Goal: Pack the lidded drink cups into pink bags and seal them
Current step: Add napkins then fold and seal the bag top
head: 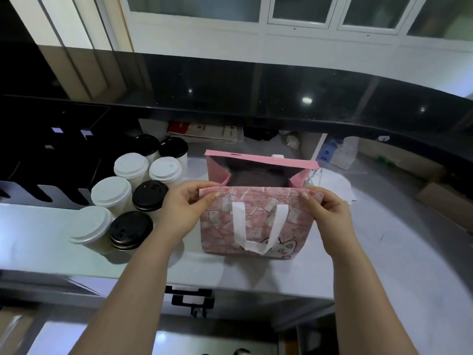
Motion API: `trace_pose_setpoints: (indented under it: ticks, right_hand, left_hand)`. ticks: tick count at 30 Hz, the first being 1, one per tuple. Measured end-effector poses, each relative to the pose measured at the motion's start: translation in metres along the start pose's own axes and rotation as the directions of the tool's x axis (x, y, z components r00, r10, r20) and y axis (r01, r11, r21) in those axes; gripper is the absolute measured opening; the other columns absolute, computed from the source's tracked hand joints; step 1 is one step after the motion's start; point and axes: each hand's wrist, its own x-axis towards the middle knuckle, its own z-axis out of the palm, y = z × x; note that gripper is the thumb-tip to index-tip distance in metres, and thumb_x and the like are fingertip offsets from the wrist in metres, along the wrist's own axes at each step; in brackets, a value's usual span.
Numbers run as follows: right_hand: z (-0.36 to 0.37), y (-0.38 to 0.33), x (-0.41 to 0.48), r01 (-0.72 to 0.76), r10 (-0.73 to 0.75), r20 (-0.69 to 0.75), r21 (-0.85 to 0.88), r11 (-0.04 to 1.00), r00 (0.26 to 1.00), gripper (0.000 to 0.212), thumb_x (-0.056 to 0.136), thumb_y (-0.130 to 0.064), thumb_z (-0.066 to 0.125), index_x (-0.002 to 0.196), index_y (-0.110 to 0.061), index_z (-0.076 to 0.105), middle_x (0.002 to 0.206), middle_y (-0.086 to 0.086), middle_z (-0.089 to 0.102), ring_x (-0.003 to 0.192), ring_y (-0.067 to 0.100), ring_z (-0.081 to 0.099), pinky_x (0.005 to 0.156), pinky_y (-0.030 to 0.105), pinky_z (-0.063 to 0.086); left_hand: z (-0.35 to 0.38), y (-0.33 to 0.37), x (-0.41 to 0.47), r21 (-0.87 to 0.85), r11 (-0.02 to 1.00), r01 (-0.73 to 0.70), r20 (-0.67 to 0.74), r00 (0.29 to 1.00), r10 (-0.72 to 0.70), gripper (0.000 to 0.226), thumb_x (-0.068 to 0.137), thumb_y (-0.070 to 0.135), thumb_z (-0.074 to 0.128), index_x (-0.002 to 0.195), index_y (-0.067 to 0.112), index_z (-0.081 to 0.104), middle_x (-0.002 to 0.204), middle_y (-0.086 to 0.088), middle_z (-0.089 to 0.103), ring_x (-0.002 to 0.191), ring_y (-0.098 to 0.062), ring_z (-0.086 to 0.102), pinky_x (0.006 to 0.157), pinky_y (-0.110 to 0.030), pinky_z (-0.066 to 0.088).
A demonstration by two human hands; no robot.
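The inside of the pink bag (256, 216) is in deep shadow, so nothing in it can be made out. The left grip (179, 208) and right grip (325, 211) hide their fingertips behind its front rim. The clutter (204, 130) under the black ledge (281, 98) is too blurred to identify.

Showing two bare hands, the left hand (179, 204) and the right hand (329, 210), each running straight into bare forearms (133, 290) down to the lower edge. Widening smoothly from wrist toward elbow, looking full and rounded. Carrying short, plain nails (305, 194) on both hands, catching a little pale light.
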Motion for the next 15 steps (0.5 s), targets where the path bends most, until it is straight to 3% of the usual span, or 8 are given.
trace_pose_setpoints:
  ticks: [3, 7, 9, 12, 15]
  right_hand:
    - [0.010, 0.002, 0.004, 0.036, -0.034, -0.064, 0.023, 0.999, 0.997, 0.020, 0.085, -0.007, 0.068, 0.079, -0.023, 0.077, 0.085, 0.001, 0.073, 0.078, 0.012, 0.068, 0.068, 0.023, 0.054]
    - [0.010, 0.004, 0.008, 0.019, -0.020, 0.035, 0.054, 0.998, 0.999, 0.004, 0.081, -0.009, 0.070, 0.083, -0.013, 0.070, 0.079, 0.002, 0.070, 0.073, 0.014, 0.067, 0.062, 0.026, 0.055]
    - [0.008, 0.005, 0.011, 0.046, -0.048, 0.046, 0.044, 0.998, 0.998, 0.014, 0.074, -0.014, 0.073, 0.084, -0.008, 0.065, 0.081, 0.005, 0.067, 0.074, 0.016, 0.064, 0.063, 0.025, 0.055]
    - [0.006, 0.003, 0.016, 0.069, -0.072, 0.068, 0.051, 0.996, 0.995, 0.011, 0.070, -0.013, 0.075, 0.077, -0.011, 0.067, 0.104, 0.007, 0.065, 0.086, 0.012, 0.064, 0.069, 0.026, 0.055]
    - [0.000, 0.004, 0.024, 0.044, -0.036, 0.124, -0.063, 0.997, 0.992, 0.010, 0.072, -0.015, 0.076, 0.072, -0.018, 0.067, 0.138, -0.015, 0.052, 0.117, -0.001, 0.053, 0.084, 0.030, 0.052]
  left_hand:
    - [0.000, -0.002, -0.002, 0.000, 1.000, 0.023, -0.056, 0.998, -0.023, 0.017, 0.080, 0.001, 0.073, 0.082, 0.017, 0.072, 0.076, 0.005, 0.075, 0.074, -0.007, 0.070, 0.070, -0.020, 0.054]
    - [-0.008, -0.002, -0.006, -0.003, 1.000, 0.015, -0.101, 0.995, -0.016, 0.011, 0.079, 0.004, 0.073, 0.081, 0.015, 0.072, 0.077, 0.008, 0.075, 0.074, -0.003, 0.069, 0.066, -0.017, 0.053]
    - [-0.011, -0.005, -0.007, 0.039, 0.999, -0.027, -0.102, 0.994, 0.031, 0.007, 0.075, 0.018, 0.075, 0.081, 0.020, 0.074, 0.105, 0.011, 0.070, 0.098, -0.001, 0.065, 0.081, -0.023, 0.051]
    - [-0.014, -0.013, -0.006, 0.145, 0.987, -0.063, -0.129, 0.988, 0.082, 0.010, 0.069, 0.044, 0.078, 0.078, 0.040, 0.075, 0.142, 0.024, 0.041, 0.137, -0.002, 0.035, 0.108, -0.040, 0.037]
    - [-0.017, -0.017, -0.001, 0.145, 0.987, -0.071, -0.077, 0.994, 0.083, 0.018, 0.065, 0.058, 0.079, 0.077, 0.045, 0.075, 0.154, 0.019, 0.029, 0.146, -0.005, 0.020, 0.116, -0.052, 0.026]
